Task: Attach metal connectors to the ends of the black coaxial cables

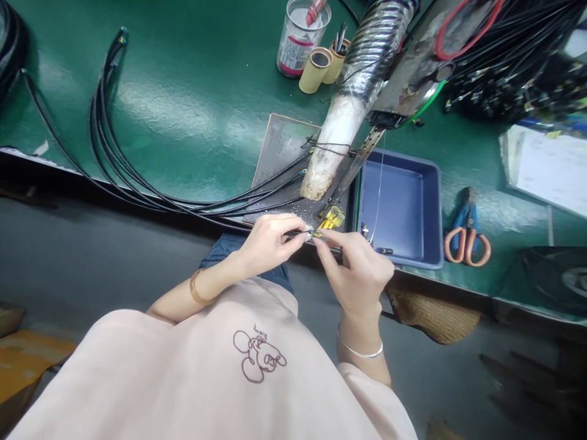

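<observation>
My left hand (270, 241) is closed in a pinch on a thin black cable (296, 233) close to its end. Tip to tip with it, my right hand (358, 266) pinches the cable's end, where small coloured wires show between the fingers. The exact wire ends are partly hidden by the fingertips. Several more black cables (183, 203) run in from the left over a grey board (287, 143). Just beyond my fingers lies a small yellow piece (331, 219), of a kind I cannot make out.
A foil-wrapped hose (342, 116) hangs above the board. To the right are a blue tray (403, 208), orange-handled cutters (468, 235) and papers (550, 165). A clear tub (298, 52) and small tan pots (315, 70) stand behind. Bundled black cables (513, 67) fill the back right.
</observation>
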The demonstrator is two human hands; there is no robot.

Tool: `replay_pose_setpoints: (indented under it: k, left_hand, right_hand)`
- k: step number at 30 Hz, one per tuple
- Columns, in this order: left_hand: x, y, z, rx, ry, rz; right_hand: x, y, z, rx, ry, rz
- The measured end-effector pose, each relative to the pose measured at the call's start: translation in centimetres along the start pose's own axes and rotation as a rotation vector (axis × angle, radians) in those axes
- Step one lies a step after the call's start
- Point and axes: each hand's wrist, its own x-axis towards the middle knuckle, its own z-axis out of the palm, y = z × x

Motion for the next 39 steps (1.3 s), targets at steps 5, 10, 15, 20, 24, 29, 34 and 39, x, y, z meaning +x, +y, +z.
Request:
replay_pose_setpoints:
  k: [5,10,15,20,24,29,34,39]
  left_hand:
    - [-0.3,-0.3,0.2,0.103,0.073,0.095]
    - [-0.4,-0.5,-0.1,0.047,-0.002,0.137]
    - [-0.3,-0.4,0.1,-0.041,0.006,0.059]
    - [0.1,-0.3,0.4,-0.056,0.045,-0.038]
    - [0.5,-0.3,0.3,-0.075,0.036,-0.095]
    - [1.0,-0.4,0.4,-0.182,-0.017,-0.214]
    - [1.5,-0.6,0.5,-0.299,0.004,-0.293]
    - [1.8,-0.7,0.5,-0.342,0.010,-0.319]
  right_hand:
    - [0.0,-0.5,0.9,0.001,-0.019,0.087]
    - [-0.7,-0.3,1.0,0.332,-0.079,0.307]
    - [-1.4,0.0,0.5,0.345,0.152,0.392]
    - [-1.4,0.3,0.1,0.367,0.454,0.368]
    - [-1.3,0.4,0.2,0.141,0.249,0.282]
    - [-1.0,0.5,1.4,0.012,0.138,0.017]
    - [-0.9,0.5,2.1,0.078,0.182,0.096]
    - [-0.6,0.6,2.1,0.133,0.175,0.138]
